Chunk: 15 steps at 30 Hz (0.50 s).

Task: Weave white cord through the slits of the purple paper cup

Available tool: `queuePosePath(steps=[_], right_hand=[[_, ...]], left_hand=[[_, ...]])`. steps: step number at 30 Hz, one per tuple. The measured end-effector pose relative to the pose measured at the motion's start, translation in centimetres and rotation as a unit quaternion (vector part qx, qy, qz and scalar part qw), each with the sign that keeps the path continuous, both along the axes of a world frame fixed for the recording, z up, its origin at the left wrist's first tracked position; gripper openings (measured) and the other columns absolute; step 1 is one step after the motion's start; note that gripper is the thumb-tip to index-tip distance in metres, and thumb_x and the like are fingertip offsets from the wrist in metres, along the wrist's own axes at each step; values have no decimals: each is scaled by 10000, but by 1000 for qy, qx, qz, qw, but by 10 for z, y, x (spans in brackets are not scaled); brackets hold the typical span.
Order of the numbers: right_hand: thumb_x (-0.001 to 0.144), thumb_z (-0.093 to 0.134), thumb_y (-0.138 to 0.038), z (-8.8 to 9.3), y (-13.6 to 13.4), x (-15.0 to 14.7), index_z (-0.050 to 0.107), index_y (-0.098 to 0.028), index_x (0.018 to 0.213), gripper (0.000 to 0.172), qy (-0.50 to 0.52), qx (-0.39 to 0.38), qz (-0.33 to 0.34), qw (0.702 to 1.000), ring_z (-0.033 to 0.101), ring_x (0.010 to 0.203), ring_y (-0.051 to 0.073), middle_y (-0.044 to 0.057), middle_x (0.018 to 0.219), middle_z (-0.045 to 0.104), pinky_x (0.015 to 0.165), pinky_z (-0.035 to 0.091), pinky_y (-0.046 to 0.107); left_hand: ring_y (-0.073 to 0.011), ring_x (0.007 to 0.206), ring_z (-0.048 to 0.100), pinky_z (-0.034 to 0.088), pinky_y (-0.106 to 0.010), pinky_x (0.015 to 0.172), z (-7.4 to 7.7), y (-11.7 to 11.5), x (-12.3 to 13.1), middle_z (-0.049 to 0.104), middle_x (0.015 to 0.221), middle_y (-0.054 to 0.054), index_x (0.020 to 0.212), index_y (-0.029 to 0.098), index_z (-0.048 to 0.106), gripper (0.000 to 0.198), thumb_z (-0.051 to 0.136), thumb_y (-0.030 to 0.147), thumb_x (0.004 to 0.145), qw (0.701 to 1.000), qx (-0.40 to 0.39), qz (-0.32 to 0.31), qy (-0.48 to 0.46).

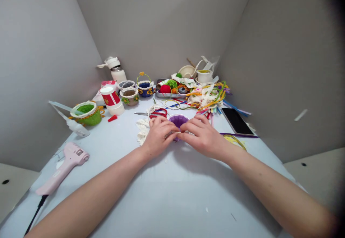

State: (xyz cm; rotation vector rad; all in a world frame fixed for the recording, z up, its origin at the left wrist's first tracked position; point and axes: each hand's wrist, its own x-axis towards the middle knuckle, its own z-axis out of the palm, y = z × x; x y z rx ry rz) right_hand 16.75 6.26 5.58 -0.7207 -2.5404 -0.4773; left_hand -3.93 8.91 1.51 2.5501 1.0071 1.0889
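Note:
Between my two hands, near the middle of the table, is a small purple basket (178, 119) with a pale rim. My left hand (159, 134) is closed on its near left side, fingers bent over the rim. From the right, my right hand (202, 133) grips the near edge, and the fingertips of both hands almost meet there. A thin pale strand seems to run between the fingertips; the fingers cover much of the basket's front. White lace (142, 129) lies by my left hand, and red-handled scissors (158, 113) rest just beyond.
A pink glue gun (64, 166) with a black cord lies at left. Behind it are a white squeeze bottle (77, 127), a green basket (90, 117) and a red-and-white tub (111, 101). Yarn fills a tray (164, 95) at the back. Cords and lace (206, 96) heap beside a phone (238, 121).

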Motion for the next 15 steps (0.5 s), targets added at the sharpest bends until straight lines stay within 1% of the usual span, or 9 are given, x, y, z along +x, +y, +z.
queuePosePath(steps=[2,4,7,9,11,12,13,14,15], right_hand=[[945,500,-152,-12,3,1,659,-203,985,171,1,62,14,998,518,886,170,59,955,680,867,343,371],[929,525,-140,-19,9,1,654,-210,940,147,13,98,38,994,538,894,163,42,944,690,858,367,360],[920,531,-115,-25,14,-4,641,-227,925,156,42,106,84,990,568,910,147,17,919,699,842,398,346],[913,528,-100,-28,8,-14,636,-228,927,168,58,87,128,986,583,906,148,19,898,702,845,418,349],[902,526,-110,-31,-9,-31,632,-229,900,159,66,33,183,980,593,886,159,30,892,708,873,442,360],[899,523,-128,-33,-21,-41,628,-233,881,150,68,-15,212,975,597,877,163,32,919,712,898,451,367],[896,511,-142,-36,-34,-51,622,-234,852,151,77,-76,231,967,602,866,166,42,945,715,914,459,374],[898,495,-158,-38,-50,-60,614,-227,834,152,92,-157,234,955,608,876,171,55,969,716,921,465,378],[906,479,-178,-39,-65,-69,603,-222,825,155,120,-255,233,931,617,864,165,49,940,718,903,476,363]], left_hand=[[-219,987,487,324,-405,887,0,0,0,717,960,-23,936,241,706,149,567,292,918,1000,-1,-1,2],[-219,987,484,319,-407,889,0,0,0,715,958,-22,930,234,700,140,569,280,915,1000,0,2,3],[-217,982,482,315,-408,882,1,1,0,714,937,-20,911,222,688,118,574,252,909,1000,3,1,0],[-218,980,484,312,-412,882,1,1,0,714,924,-20,901,220,684,118,572,256,911,1000,5,0,-5],[-221,984,490,307,-420,886,1,1,1,717,919,-23,878,222,687,133,578,291,912,1000,2,8,-8],[-223,984,494,304,-423,889,1,1,1,719,917,-24,867,223,689,142,585,309,909,1000,-1,14,-8],[-223,984,498,302,-425,890,1,1,1,720,916,-24,859,224,691,147,591,321,907,1000,-4,18,-8],[-222,983,502,301,-424,889,1,1,1,721,915,-24,857,226,693,149,595,328,905,1000,-6,19,-7],[-221,981,504,302,-422,886,0,1,1,721,917,-23,862,229,695,150,595,331,906,1000,-8,17,-6]])
